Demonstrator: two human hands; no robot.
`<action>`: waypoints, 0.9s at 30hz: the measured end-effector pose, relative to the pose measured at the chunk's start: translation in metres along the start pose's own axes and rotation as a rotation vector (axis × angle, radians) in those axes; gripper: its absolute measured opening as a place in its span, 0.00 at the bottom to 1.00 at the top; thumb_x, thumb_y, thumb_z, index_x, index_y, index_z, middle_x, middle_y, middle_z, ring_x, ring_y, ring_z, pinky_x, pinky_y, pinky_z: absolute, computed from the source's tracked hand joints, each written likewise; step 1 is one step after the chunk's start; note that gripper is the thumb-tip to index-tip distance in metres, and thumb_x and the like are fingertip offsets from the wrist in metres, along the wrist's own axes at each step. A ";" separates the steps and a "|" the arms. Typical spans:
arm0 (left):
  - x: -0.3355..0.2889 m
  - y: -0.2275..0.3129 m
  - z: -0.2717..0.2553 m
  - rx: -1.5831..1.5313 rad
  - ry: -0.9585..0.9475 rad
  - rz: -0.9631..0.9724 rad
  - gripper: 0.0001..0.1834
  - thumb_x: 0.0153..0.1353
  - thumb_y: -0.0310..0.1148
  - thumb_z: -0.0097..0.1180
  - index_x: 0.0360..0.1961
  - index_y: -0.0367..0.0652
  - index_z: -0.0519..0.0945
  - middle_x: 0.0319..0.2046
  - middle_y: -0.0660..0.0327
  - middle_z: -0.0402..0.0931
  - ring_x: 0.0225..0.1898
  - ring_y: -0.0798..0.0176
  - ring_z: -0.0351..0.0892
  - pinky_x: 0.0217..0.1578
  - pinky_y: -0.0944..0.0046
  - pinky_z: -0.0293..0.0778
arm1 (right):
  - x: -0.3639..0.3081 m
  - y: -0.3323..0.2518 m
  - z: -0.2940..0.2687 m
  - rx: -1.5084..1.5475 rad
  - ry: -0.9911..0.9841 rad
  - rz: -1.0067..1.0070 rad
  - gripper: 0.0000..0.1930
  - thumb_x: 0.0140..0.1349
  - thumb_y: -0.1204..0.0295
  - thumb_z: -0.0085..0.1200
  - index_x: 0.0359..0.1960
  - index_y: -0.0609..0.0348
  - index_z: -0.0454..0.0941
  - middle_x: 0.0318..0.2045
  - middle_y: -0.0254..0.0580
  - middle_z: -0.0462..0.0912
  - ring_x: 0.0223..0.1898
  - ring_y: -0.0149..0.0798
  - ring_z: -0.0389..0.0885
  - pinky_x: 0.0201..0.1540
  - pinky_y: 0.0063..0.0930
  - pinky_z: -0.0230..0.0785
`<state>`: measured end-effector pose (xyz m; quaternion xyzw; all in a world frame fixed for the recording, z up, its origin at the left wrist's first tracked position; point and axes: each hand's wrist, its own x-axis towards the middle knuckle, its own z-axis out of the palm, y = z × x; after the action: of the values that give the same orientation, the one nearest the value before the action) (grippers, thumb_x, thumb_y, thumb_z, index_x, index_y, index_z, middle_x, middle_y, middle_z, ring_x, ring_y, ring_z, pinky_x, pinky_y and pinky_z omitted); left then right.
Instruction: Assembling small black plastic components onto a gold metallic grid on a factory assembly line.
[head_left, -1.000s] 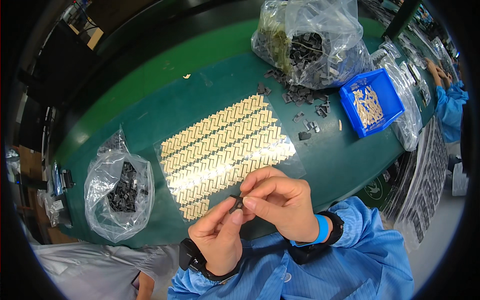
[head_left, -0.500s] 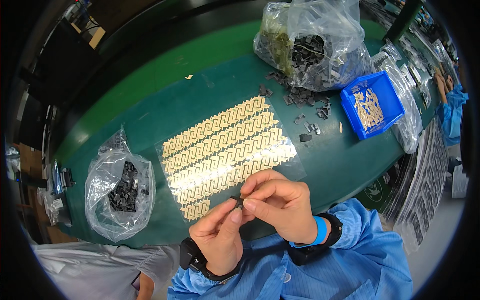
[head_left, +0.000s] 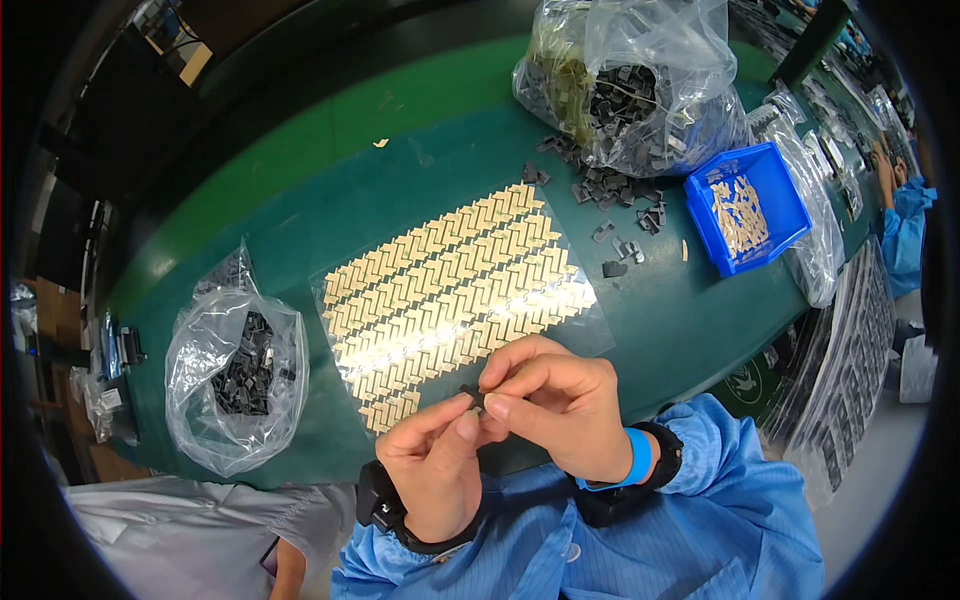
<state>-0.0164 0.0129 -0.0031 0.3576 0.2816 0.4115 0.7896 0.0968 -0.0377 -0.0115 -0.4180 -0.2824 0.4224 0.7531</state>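
Observation:
Between my fingertips is a small black plastic part, mostly covered by the fingers. My left hand pinches it from the left with thumb and forefinger. From the right, my right hand pinches at the same piece, its thumb and forefinger closed. Just beyond both hands lies a clear sheet carrying rows of cream, angular adhesive pieces. Its nearest row is filled only at the left end.
A clear bag of black parts lies at the left. A larger bag spills loose black parts at the far right, beside a blue bin of cream pieces. Another person's grey sleeve shows lower left.
The black part has shifted slightly between my fingertips, and its end now sticks up beyond them. Both hands stay in nearly the same place. The view has moved a little.

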 end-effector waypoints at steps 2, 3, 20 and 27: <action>0.001 0.000 0.000 -0.035 0.005 -0.028 0.09 0.53 0.20 0.52 0.37 0.31 0.75 0.30 0.47 0.77 0.31 0.58 0.79 0.32 0.62 0.77 | 0.001 0.000 0.001 0.025 0.023 0.024 0.03 0.49 0.84 0.54 0.27 0.68 0.76 0.35 0.42 0.74 0.37 0.30 0.72 0.39 0.20 0.67; 0.001 0.000 -0.001 -0.036 0.004 -0.028 0.09 0.53 0.20 0.52 0.37 0.31 0.75 0.30 0.47 0.77 0.31 0.58 0.79 0.32 0.62 0.77 | 0.001 0.000 -0.001 0.024 0.023 0.023 0.03 0.49 0.84 0.54 0.27 0.68 0.76 0.35 0.42 0.74 0.37 0.30 0.72 0.39 0.20 0.67; 0.002 0.010 -0.011 0.311 -0.128 0.175 0.12 0.52 0.17 0.52 0.39 0.27 0.72 0.33 0.49 0.76 0.32 0.63 0.78 0.34 0.71 0.74 | 0.017 -0.016 -0.012 -0.002 -0.306 0.245 0.07 0.51 0.80 0.55 0.33 0.66 0.74 0.32 0.38 0.72 0.36 0.30 0.72 0.39 0.22 0.65; 0.012 0.015 -0.027 0.617 -0.367 0.171 0.13 0.50 0.19 0.55 0.40 0.29 0.75 0.27 0.52 0.78 0.29 0.67 0.78 0.26 0.75 0.72 | 0.016 -0.007 -0.024 0.394 -0.369 0.564 0.04 0.54 0.77 0.52 0.30 0.64 0.72 0.29 0.37 0.74 0.32 0.27 0.74 0.37 0.19 0.68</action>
<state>-0.0373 0.0384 -0.0084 0.6688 0.2151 0.3008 0.6449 0.1259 -0.0346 -0.0157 -0.2436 -0.2004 0.7271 0.6098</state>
